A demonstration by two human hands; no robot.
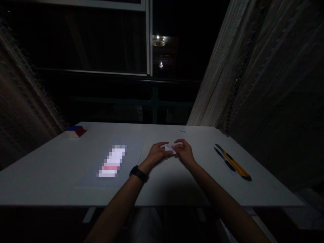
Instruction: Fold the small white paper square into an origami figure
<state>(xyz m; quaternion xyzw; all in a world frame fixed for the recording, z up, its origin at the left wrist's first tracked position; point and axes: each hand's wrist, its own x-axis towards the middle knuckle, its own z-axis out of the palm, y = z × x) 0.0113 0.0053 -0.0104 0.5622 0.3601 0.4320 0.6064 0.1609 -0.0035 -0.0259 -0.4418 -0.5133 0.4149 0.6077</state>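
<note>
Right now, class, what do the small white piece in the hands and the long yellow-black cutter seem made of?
Small white piece: probably matt paper, being thin and straight-edged. Long yellow-black cutter: likely smooth plastic, its body solid yellow; the grey blade, perhaps dull metal.

White table [50, 172], multicoloured block [75, 131], pale sheet [134, 152], yellow cutter [236, 165]

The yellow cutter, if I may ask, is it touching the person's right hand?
Apart: the head view shows white tabletop between the yellow cutter and the right hand.
</note>
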